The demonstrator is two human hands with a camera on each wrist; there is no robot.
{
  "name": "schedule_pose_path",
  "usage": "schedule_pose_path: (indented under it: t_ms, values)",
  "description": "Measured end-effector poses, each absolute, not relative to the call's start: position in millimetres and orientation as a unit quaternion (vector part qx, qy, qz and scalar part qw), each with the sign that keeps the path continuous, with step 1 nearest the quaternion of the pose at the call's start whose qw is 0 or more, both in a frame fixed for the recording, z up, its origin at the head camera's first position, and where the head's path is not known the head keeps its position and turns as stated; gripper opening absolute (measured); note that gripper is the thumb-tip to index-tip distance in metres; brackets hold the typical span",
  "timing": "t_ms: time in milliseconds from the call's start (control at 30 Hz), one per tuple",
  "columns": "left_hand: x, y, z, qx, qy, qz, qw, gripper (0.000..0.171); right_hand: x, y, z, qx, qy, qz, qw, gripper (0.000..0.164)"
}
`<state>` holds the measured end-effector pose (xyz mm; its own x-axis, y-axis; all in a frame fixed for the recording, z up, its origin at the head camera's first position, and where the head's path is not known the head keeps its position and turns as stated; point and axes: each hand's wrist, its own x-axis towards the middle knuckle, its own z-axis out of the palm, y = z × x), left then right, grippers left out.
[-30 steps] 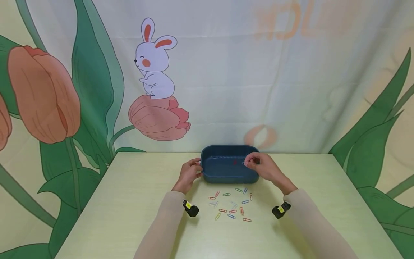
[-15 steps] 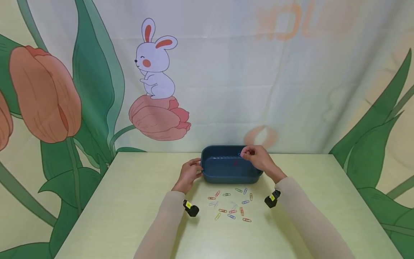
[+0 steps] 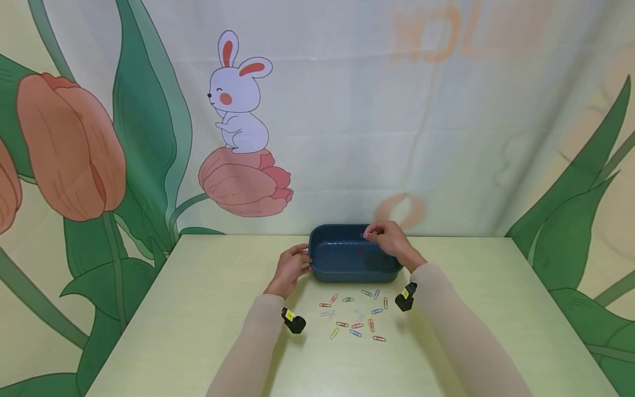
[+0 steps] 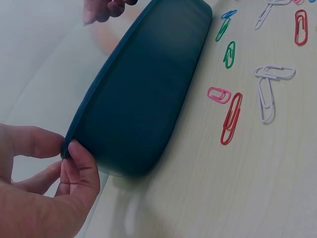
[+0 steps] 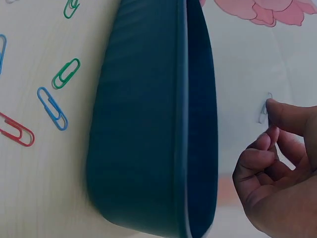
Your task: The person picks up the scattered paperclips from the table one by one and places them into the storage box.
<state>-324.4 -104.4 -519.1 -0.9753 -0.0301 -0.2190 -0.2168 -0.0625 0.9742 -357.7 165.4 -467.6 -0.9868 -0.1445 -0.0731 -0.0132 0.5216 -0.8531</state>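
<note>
A dark blue rectangular tray stands at the far edge of the table. At its left end, my left hand pinches the rim between thumb and fingers, seen closely in the left wrist view. Above the tray's back right part, my right hand pinches a whitish paper clip at the fingertips. A small red thing, too small to make out, lies on the tray floor. In front of the tray are scattered paper clips, among them a yellow paper clip and a green paper clip.
The pale wooden table spreads out to both sides of the clips. Right behind it hangs a printed curtain with a rabbit and tulips. Each wrist carries a small black camera, such as the left wrist camera.
My right hand has moved left and slightly away from me over the tray, still pinching the paper clip. The left hand keeps its hold on the rim, and the scattered clips have not moved.
</note>
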Motion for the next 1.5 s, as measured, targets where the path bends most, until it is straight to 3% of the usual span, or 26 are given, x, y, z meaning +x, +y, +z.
schedule_pose_path:
  t_ms: [233, 933, 1500]
  values:
    - [-325.1, -104.4, -520.0, -0.088, 0.682, 0.723, 0.066, 0.046, -360.5, 164.7, -472.2, -0.054, 0.87, -0.485, 0.078, 0.034]
    - [-325.1, -105.8, -524.2, -0.088, 0.68, 0.725, 0.065, 0.047, -331.3, 183.3, -457.0, -0.087, 0.877, -0.472, 0.033, 0.039]
    - [-325.2, -104.6, -520.7, -0.086, 0.679, 0.726, 0.063, 0.046, -293.2, 192.6, -455.7, -0.135, 0.879, -0.457, -0.003, 0.028]
